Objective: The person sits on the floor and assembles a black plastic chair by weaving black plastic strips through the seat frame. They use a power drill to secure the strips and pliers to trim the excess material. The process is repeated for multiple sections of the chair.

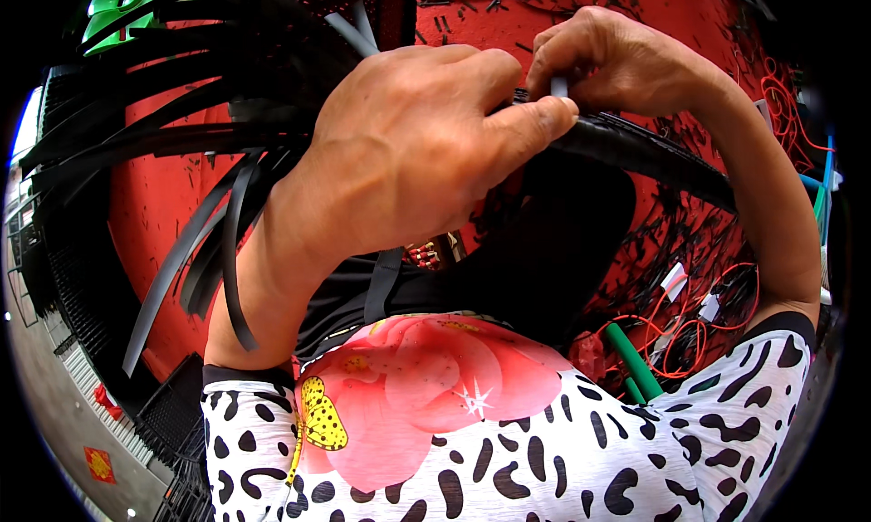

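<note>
My left hand is raised close to the camera, its thumb and fingers pinching a black curved band that runs off to the right. My right hand meets it from above, fingers closed on a thin grey strip at the same spot on the band. A fan of loose black strips spreads to the left behind my left hand, several hanging down past my forearm.
A red mat or floor lies below, littered with short black offcuts. Orange wires, a green rod and small white pieces lie at the right. A dark metal grate stands at the left.
</note>
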`<move>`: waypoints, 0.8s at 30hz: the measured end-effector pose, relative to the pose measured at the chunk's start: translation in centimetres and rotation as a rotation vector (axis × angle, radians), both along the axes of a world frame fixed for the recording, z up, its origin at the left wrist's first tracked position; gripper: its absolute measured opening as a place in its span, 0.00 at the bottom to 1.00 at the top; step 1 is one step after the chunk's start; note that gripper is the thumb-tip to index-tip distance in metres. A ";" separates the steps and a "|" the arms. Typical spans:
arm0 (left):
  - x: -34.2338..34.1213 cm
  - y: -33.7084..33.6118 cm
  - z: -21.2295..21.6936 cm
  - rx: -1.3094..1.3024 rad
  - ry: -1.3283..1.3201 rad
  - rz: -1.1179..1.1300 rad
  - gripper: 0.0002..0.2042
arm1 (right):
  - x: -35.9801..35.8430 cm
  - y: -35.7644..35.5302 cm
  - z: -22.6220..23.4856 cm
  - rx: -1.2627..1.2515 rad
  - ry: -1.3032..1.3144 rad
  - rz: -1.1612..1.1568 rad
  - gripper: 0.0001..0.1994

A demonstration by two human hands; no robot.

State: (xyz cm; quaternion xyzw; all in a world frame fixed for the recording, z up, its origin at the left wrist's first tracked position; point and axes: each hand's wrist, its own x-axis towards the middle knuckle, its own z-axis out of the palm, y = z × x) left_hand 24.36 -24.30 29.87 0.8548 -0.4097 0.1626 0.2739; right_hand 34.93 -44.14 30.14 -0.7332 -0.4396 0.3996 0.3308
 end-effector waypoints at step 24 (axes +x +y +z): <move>1.0 -0.1 0.5 -0.030 -0.020 0.004 0.19 | -0.3 0.7 -0.7 0.082 0.513 -0.449 0.07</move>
